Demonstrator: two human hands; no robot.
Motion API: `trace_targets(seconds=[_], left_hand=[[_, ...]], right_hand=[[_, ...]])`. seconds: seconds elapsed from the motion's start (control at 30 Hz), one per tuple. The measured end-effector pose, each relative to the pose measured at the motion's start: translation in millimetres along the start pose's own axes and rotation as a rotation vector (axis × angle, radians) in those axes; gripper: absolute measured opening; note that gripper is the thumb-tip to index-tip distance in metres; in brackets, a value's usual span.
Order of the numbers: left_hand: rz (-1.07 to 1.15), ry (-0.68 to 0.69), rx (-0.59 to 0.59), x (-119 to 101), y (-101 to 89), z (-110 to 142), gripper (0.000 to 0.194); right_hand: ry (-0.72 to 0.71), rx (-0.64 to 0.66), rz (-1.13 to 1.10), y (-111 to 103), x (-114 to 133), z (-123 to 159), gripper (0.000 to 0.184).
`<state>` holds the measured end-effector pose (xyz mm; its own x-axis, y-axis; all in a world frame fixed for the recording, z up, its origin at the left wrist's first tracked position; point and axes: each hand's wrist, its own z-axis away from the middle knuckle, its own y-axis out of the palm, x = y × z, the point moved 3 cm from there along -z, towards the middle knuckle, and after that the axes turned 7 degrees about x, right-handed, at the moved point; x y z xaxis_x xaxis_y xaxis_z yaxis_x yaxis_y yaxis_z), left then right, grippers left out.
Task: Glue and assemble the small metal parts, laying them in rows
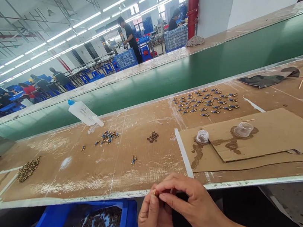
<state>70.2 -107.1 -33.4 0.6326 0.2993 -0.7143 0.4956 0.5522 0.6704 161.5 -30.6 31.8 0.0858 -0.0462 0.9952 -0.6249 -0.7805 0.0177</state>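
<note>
My left hand (154,221) and my right hand (189,197) meet at the front edge of the bench, fingertips pinched together. Between them a tiny yellowish piece (154,193) barely shows; the fingers hide most of it. Beyond the hands lies a single small blue and yellow figure (133,160). A heap of similar figures (108,137) sits farther left, and a small pile of brown ring-like pieces (153,137) lies to its right. Many more blue and yellow figures (205,101) are spread out in rows toward the back.
Two small clear cups (202,137) (243,130) stand on stained cardboard (279,127). A white bottle (82,113) lies by the green conveyor belt (156,80). Yellowish-dark pieces (28,169) are heaped at left. Below the bench is a blue bin (128,221). Several people work far off.
</note>
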Motion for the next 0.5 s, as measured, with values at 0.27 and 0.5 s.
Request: trace_targets(seconds=[0.27,0.5], left_hand=[[0.119,-0.134,0.056,-2.0,11.9,8.9,0.015],[-0.268,-0.095,-0.015,8.8,-38.1,57.1,0.033]], right_hand=[[-0.014,-0.014,0.023,-2.8,-4.7,1.7,0.019],[-0.261,-0.057,0.371,-15.5,-14.5,-12.2,0.016]])
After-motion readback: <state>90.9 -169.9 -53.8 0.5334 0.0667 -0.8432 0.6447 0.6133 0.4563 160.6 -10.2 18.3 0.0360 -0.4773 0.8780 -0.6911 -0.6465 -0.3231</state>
